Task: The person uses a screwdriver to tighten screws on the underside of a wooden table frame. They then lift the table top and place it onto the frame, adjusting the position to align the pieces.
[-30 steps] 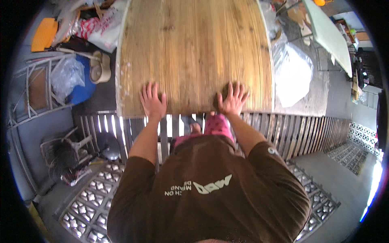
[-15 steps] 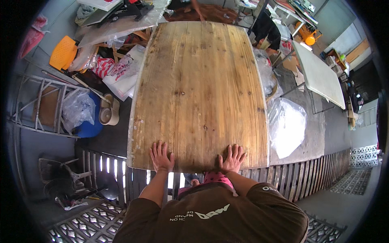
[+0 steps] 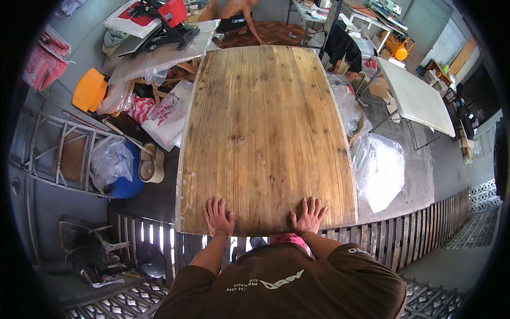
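Observation:
A large wooden tabletop [image 3: 268,133] made of knotted planks with pale side edges stretches away in front of me. My left hand [image 3: 218,219] lies on its near edge, left of the middle, palm down with the fingers spread. Further right on the same edge, my right hand [image 3: 308,217] rests just as flat, fingers apart. Neither hand holds anything. At the far edge of the wood another person [image 3: 237,15] crouches, one hand reaching down close to it; whether that hand touches the wood I cannot tell.
Left stand an orange chair [image 3: 89,89], a metal ladder [image 3: 61,151], a blue drum [image 3: 127,178] and a beige bucket [image 3: 152,164]. On the right are a clear plastic bag [image 3: 379,170] and a white folding table [image 3: 417,98]. A slatted wooden railing [image 3: 404,239] runs behind the near edge.
My view has tilted up slightly, so everything sits lower and more of the other person shows. Both my hands stay flat on the wood's near edge.

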A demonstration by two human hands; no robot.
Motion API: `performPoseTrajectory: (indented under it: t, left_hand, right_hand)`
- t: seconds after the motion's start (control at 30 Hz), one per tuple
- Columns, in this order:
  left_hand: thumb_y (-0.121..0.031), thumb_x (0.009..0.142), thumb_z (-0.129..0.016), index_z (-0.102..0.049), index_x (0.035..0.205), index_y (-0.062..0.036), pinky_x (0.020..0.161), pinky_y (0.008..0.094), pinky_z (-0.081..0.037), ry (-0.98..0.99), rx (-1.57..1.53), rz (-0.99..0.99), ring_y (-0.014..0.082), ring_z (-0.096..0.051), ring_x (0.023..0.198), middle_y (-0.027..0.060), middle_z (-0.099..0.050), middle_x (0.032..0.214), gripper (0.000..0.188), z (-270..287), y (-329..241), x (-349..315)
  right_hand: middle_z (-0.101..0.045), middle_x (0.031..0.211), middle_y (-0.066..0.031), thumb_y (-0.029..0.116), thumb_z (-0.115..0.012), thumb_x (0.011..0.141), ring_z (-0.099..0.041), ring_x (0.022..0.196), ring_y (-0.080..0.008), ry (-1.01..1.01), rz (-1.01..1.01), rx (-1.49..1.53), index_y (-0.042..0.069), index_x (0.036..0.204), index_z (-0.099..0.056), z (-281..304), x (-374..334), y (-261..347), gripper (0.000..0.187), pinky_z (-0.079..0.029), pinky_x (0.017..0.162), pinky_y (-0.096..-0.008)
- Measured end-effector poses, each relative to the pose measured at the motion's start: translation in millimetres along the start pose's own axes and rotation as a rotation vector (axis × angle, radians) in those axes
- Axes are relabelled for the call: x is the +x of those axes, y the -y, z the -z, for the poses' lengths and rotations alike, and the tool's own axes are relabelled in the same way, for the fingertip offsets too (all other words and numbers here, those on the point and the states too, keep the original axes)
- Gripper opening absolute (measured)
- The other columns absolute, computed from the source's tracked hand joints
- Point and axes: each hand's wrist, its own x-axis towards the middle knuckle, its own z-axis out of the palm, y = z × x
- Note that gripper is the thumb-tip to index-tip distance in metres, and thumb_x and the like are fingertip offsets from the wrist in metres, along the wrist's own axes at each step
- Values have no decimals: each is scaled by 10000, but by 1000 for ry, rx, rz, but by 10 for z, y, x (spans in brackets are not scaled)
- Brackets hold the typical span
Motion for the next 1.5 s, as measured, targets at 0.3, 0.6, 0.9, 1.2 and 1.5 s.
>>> performPoseTrajectory:
  t: [0.3,0.6,0.9,1.2,1.5]
  left_hand:
    - [-405,897,-519,-380,1466,-100,1212,537,-34,-12,-15,-8,346,-145,1479,118,-259,1574,660,7,-2,-12]
    - [-422,896,-522,-373,1474,-140,1216,536,-47,3,22,5,330,-148,1480,82,-250,1582,661,9,-7,-14]
    - [-425,905,-521,-387,1462,-134,1213,532,-55,-26,-7,4,329,-151,1482,87,-271,1571,643,5,-10,-30]
    - [-391,898,-544,-388,1449,-110,1213,523,-65,-24,-27,1,331,-147,1480,106,-269,1566,638,53,-35,-54]
    - [-406,904,-530,-381,1462,-118,1215,523,-52,-3,-23,12,326,-137,1484,94,-259,1574,645,52,-40,-40]
  right_hand:
    - [-198,1603,-155,602,-440,895,-76,1496,-380,11,-2,-7,132,1505,-350,34,-28,-17,775,47,1173,-628]
    - [-230,1585,-178,599,-473,869,-99,1484,-399,-52,13,31,115,1489,-373,-35,-63,-52,792,23,1172,-627]
    - [-205,1602,-163,625,-399,908,-72,1497,-381,-15,4,1,140,1512,-346,30,-51,-24,777,47,1170,-631]
    - [-225,1589,-178,609,-442,888,-92,1490,-395,-37,8,32,127,1497,-365,8,-64,-40,780,33,1171,-626]
    - [-225,1588,-182,617,-440,887,-98,1487,-399,-46,10,44,120,1495,-369,13,-66,-41,789,29,1170,-627]
